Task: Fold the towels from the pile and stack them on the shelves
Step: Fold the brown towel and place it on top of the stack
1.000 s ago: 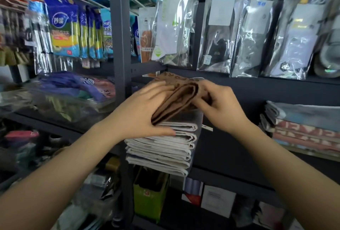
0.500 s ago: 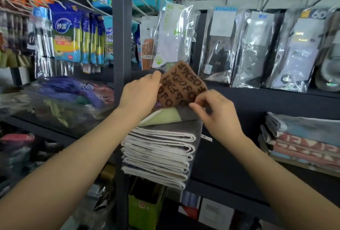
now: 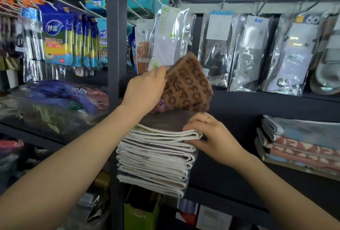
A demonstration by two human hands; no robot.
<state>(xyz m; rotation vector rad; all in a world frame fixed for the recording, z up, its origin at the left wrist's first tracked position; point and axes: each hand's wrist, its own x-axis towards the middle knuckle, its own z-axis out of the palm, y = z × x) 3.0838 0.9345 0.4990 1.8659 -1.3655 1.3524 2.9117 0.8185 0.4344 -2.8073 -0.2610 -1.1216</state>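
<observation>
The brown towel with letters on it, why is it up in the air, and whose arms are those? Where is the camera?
The camera sits on a person's head and looks down, so those arms belong to the person wearing it. They are tidying towels in a shop. The left hand holds the brown towel lifted up on its edge. The right hand pinches the corner of the top towel in the grey and white stack, which sits on a dark shelf. To the right lies another pile of folded towels. Above hang shiny packets of goods for sale.
</observation>
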